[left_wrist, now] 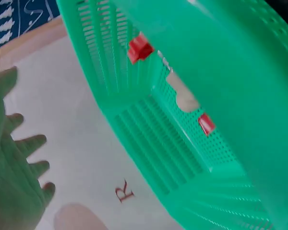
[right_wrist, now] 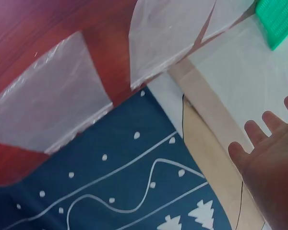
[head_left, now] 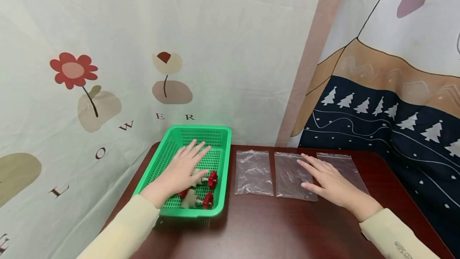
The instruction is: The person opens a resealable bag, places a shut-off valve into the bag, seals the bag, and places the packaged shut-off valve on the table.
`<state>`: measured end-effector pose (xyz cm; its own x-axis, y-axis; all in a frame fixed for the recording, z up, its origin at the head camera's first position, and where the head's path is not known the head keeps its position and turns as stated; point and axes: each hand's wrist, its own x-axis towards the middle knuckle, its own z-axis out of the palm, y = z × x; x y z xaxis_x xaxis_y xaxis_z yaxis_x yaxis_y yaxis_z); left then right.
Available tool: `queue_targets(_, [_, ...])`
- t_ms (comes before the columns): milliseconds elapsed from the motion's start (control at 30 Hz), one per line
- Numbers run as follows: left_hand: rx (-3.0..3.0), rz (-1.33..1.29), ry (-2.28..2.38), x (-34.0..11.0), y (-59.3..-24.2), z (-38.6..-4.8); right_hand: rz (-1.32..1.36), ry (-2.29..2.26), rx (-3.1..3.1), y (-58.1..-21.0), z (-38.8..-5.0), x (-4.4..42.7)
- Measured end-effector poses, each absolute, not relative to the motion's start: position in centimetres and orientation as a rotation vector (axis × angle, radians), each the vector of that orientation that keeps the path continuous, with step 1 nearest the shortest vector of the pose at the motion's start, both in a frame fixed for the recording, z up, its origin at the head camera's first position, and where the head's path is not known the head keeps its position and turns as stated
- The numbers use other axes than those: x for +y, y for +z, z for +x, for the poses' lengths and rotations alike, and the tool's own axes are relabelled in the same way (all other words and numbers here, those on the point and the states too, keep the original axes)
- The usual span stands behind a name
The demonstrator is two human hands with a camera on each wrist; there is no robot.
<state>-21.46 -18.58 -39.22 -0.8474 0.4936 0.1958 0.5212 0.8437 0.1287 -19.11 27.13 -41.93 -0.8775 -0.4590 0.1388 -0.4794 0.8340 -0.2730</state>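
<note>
A green plastic basket stands on the left of the table. In its near end lie several valves with red handwheels, metal stems and off-white bodies. My left hand hovers over the basket with fingers spread and holds nothing; it hides part of the contents. To the right, three clear zip bags lie flat in a row: a left bag, a middle bag and a right bag. My right hand is extended above the middle and right bags, its fingers apart, holding nothing, and covers parts of both.
The dark red-brown table reaches back to a printed cloth hanging behind it. Another part of the cloth, dark blue with white trees, hangs along the right side. The bags lie near the table's back edge.
</note>
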Motion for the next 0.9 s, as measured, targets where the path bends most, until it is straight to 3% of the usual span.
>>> queue_targets(500, [-2.917,-0.283,-0.709,-27.1,-40.1,-20.3,0.815,0.608,-2.908,-45.5,-19.7,23.2])
queue_targets(900, [-2.995,0.15,-1.249,-31.0,-42.7,-19.4,0.529,0.96,-2.966,-48.2,-21.6,19.1])
